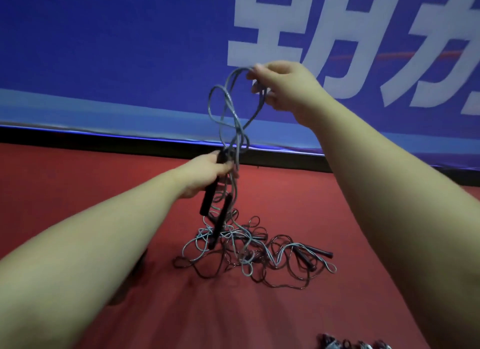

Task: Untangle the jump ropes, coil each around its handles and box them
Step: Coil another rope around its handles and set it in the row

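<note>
A tangle of jump ropes (249,255), grey cords mixed with dark ones, lies on the red floor ahead of me. My left hand (210,172) grips a black handle (207,200) with grey cord running past it. A second black handle (219,222) dangles just below, slanting down into the pile. My right hand (283,86) is raised higher and pinches several loops of the grey rope (228,110), which hang twisted down to my left hand. Two more black handles (315,252) lie at the pile's right side.
A blue banner (130,63) with large white characters stands behind the red floor (104,182), with a black strip along its base. Some small dark and grey objects (350,344) show at the bottom edge on the right, cut off by the frame.
</note>
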The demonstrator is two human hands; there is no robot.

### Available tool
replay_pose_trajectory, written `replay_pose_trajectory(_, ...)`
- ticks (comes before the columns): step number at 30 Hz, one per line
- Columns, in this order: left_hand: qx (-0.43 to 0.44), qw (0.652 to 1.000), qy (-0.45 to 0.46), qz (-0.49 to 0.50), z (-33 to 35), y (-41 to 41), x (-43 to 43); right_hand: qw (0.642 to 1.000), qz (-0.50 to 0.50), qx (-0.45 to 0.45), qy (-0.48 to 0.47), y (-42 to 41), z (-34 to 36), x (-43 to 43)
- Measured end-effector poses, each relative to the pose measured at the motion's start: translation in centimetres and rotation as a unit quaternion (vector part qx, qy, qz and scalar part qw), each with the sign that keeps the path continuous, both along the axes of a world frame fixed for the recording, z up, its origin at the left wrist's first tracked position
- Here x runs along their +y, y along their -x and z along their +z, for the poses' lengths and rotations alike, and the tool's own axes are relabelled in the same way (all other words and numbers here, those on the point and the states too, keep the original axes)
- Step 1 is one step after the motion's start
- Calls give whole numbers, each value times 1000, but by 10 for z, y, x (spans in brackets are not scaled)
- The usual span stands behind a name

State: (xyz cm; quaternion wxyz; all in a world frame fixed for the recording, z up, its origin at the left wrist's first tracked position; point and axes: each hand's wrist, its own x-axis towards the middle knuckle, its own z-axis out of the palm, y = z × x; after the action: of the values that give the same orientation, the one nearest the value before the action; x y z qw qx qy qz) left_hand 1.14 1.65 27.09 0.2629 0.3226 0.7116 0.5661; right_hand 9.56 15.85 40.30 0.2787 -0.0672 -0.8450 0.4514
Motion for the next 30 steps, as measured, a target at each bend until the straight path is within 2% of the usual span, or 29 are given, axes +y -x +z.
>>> replay_pose_trajectory(3, -93, 992, -72, 37, 16, -4, -6, 992, 2, 8, 128, -5, -27, 17)
replay_pose_trajectory(5, -166, 975, -132, 61, 31, -4, -7, 984, -18, -53, 168, -9, -69, 27)
replay_pose_trajectory(7, -236, 954, -169, 76, 45, -5, -7, 973, 12, -178, 145, -13, -121, 24)
replay_pose_trajectory(9, -277, 939, -181, 88, 57, -7, -7, 942, 104, -296, 116, -16, -164, 5)
replay_pose_trajectory(12, -303, 930, -185, 95, 69, -12, -8, 914, 175, -358, 76, -14, -208, -28)
replay_pose_trajectory(14, -308, 927, -191, 96, 74, -13, -10, 913, 179, -357, 85, -11, -224, -39)
replay_pose_trajectory(15, -307, 926, -193, 99, 76, -12, -11, 914, 177, -343, 122, -9, -227, -38)
replay_pose_trajectory(17, -295, 932, -178, 110, 76, -5, -17, 898, 152, -310, 272, -7, -221, -32)
replay_pose_trajectory(19, -272, 947, -116, 126, 67, 5, -27, 866, 105, -270, 407, -7, -204, -20)
replay_pose_trajectory(22, -252, 955, 1, 155, 34, 22, -47, 856, 79, -168, 482, -10, -173, -2)
replay_pose_trajectory(24, -256, 950, 59, 166, 4, 29, -63, 888, 51, -116, 442, -12, -148, -1)
replay_pose_trajectory(27, -254, 949, 121, 142, -36, 29, -79, 970, 19, -61, 234, -13, -110, -7)
replay_pose_trajectory(28, -257, 951, 113, 128, -45, 26, -79, 984, 39, -62, 161, -13, -101, -13)
replay_pose_trajectory(30, -264, 956, 77, 103, -57, 20, -71, 986, 109, -96, 77, -15, -91, -32)
